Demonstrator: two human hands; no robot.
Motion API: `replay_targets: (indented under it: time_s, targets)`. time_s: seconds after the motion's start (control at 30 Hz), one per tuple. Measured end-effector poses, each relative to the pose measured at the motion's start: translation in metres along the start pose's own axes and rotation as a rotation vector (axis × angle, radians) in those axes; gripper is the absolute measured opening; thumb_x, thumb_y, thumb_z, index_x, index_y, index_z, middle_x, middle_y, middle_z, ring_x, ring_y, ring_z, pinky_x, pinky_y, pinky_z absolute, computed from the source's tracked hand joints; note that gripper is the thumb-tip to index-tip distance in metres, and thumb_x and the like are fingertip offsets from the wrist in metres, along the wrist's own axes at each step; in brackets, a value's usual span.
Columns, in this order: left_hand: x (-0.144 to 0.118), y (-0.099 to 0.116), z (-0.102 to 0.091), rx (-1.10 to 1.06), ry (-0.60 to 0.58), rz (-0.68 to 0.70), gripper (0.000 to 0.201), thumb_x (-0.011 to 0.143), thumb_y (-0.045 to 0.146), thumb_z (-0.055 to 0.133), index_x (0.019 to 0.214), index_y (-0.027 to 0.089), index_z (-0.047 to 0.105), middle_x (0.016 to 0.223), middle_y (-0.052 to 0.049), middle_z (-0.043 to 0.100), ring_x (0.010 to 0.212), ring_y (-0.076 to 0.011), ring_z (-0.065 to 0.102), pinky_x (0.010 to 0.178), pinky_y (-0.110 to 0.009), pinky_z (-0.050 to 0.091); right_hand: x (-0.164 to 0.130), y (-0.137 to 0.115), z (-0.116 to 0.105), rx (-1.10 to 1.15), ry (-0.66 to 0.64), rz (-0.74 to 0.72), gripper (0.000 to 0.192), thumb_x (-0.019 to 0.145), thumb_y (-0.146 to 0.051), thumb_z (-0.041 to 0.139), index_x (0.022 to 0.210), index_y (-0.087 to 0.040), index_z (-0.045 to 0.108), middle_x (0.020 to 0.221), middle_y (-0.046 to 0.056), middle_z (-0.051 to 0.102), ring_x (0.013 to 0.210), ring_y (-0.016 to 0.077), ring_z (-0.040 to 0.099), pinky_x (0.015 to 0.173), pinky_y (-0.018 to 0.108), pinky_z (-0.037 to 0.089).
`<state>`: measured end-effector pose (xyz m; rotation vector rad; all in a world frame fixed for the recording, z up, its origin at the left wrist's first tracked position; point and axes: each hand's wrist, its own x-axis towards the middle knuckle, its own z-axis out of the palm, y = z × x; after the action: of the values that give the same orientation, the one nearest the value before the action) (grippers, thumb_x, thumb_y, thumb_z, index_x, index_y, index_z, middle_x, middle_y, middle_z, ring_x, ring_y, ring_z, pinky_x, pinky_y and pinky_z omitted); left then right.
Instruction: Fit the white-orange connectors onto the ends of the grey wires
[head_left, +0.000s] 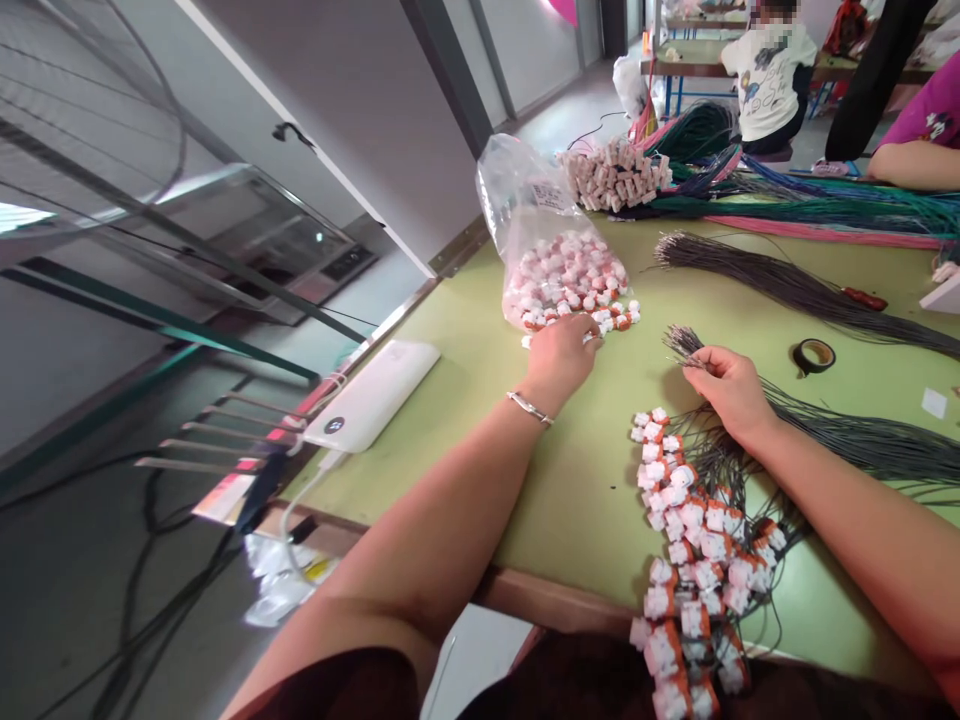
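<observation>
My left hand [564,352], with a silver bangle at the wrist, reaches to loose white-and-orange connectors [621,318] at the mouth of a clear plastic bag [517,200]. Its fingers curl down among them; what sits between the fingertips is hidden. Further right, my right hand [731,390] pinches dark wire [694,362] close to the metal-tipped ends of a bundle [681,342]. The rest of that bundle trails right under my wrist. Below my right hand lies a heap of connectors [694,520] joined to dark wires, running over the table's front edge.
A white power bank [375,395] with a cable lies at the table's left edge. Black tape [813,357], another dark wire bundle [757,268] and a red-handled tool [865,298] are on the right. Green and pink wires [810,215] stretch across the back. Other people sit beyond.
</observation>
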<state>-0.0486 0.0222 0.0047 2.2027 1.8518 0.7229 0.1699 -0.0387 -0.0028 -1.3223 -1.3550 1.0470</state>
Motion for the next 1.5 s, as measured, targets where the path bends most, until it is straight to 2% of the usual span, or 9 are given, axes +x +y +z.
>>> replay_targets:
  time_s: [0.1,0.27,0.43,0.57,0.83,1.03,1.17,1.33,1.5]
  targets:
    - [-0.007,0.014,-0.005,-0.34,-0.013,-0.081,0.012,0.079,0.026,0.061,0.085,0.018,0.067,0.082,-0.006,0.068,0.078,-0.0196,0.061,0.072,-0.03,0.045,0.0,-0.002,0.001,-0.069,0.023,-0.045,0.013,0.066,-0.029,0.058,0.061,-0.018,0.054,0.053,-0.005,0.043,0.052,0.0091,0.035,0.051,0.024,0.029]
    - [-0.025,0.038,0.001,-1.14,-0.393,-0.293,0.015,0.072,0.02,0.07,0.085,0.012,0.069,0.076,-0.005,0.068,0.067,-0.0118,0.062,0.069,-0.027,0.049,-0.002,-0.008,0.002,-0.126,0.035,-0.072,0.011,0.065,-0.028,0.057,0.06,-0.018,0.055,0.054,-0.005,0.043,0.054,0.0097,0.036,0.052,0.024,0.031]
    - [-0.031,0.041,0.01,-1.494,-0.52,-0.415,0.02,0.072,0.01,0.071,0.091,0.01,0.07,0.079,-0.005,0.07,0.077,-0.0107,0.065,0.086,-0.03,0.049,-0.006,-0.01,0.004,-0.131,0.026,-0.102,0.015,0.068,-0.031,0.058,0.066,-0.017,0.062,0.056,-0.003,0.049,0.056,0.0105,0.041,0.054,0.024,0.035]
    - [-0.028,0.037,0.011,-1.538,-0.565,-0.416,0.013,0.073,0.009,0.07,0.086,0.009,0.07,0.08,-0.005,0.071,0.077,-0.0111,0.066,0.09,-0.031,0.048,-0.006,-0.007,0.005,-0.185,0.041,-0.161,0.014,0.069,-0.029,0.056,0.063,-0.017,0.061,0.055,-0.003,0.049,0.055,0.0106,0.041,0.053,0.023,0.034]
    - [-0.029,0.037,0.011,-1.522,-0.589,-0.377,0.017,0.067,0.014,0.077,0.083,0.011,0.071,0.078,-0.003,0.071,0.073,-0.0099,0.066,0.079,-0.026,0.051,-0.008,-0.002,0.005,-0.435,0.033,-0.276,0.01,0.068,-0.022,0.051,0.059,-0.019,0.054,0.052,-0.004,0.046,0.051,0.0097,0.039,0.053,0.023,0.032]
    - [-0.03,0.041,0.012,-1.295,-0.482,-0.265,0.022,0.064,0.02,0.08,0.081,0.009,0.071,0.067,-0.003,0.069,0.06,-0.0087,0.06,0.066,-0.025,0.05,-0.01,-0.003,0.005,-0.671,0.014,-0.326,0.009,0.069,-0.022,0.052,0.064,-0.02,0.058,0.052,-0.002,0.054,0.049,0.0114,0.044,0.054,0.025,0.032]
    - [-0.032,0.045,0.019,-1.289,-0.421,-0.297,0.018,0.062,0.017,0.079,0.077,0.01,0.072,0.067,-0.003,0.069,0.058,-0.0084,0.06,0.065,-0.025,0.051,-0.01,-0.003,0.006,-0.726,-0.027,-0.31,0.009,0.071,-0.024,0.052,0.068,-0.02,0.06,0.057,0.0,0.06,0.053,0.0139,0.05,0.056,0.025,0.033]
    - [-0.035,0.047,0.026,-1.382,-0.475,-0.344,0.019,0.061,0.017,0.08,0.076,0.009,0.071,0.069,-0.004,0.07,0.061,-0.0096,0.063,0.069,-0.026,0.053,-0.008,-0.001,0.006,-0.701,-0.072,-0.289,0.008,0.07,-0.022,0.053,0.069,-0.02,0.06,0.058,0.0,0.06,0.052,0.0139,0.049,0.056,0.026,0.034]
    - [-0.034,0.046,0.023,-1.455,-0.49,-0.4,0.017,0.065,0.014,0.079,0.078,0.009,0.07,0.072,-0.004,0.07,0.064,-0.009,0.064,0.072,-0.026,0.053,-0.003,0.001,0.005,-0.455,-0.051,-0.218,0.007,0.068,-0.025,0.052,0.064,-0.02,0.055,0.054,-0.002,0.053,0.051,0.0114,0.043,0.053,0.024,0.035]
